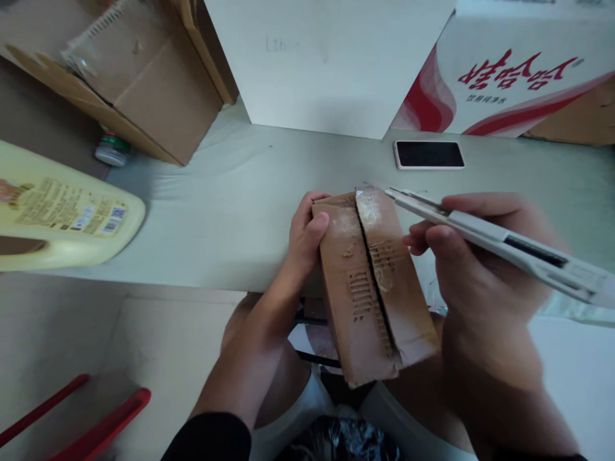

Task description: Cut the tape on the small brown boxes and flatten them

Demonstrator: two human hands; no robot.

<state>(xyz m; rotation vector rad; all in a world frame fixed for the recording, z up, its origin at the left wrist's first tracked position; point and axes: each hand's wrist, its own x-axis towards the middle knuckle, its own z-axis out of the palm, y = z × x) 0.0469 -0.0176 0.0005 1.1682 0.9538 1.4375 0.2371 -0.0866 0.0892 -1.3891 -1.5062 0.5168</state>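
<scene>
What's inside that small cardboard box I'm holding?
The small cardboard box shows only a dark slit between its flaps; the contents are hidden. The left hand grips its side, and the right hand holds a utility knife.

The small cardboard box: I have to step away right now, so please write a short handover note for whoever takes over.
Left hand: grips the far left edge of the small cardboard box, steadying it at the table edge over the lap.
Right hand: holds a utility knife, its tip at the far end of the box's top seam.
Done: the centre seam already shows as a dark open slit along the top flaps.
Left: the flaps are still down and the contents are not visible.
Nearby: a phone on the table beyond the box, and a yellow jug at left.
</scene>
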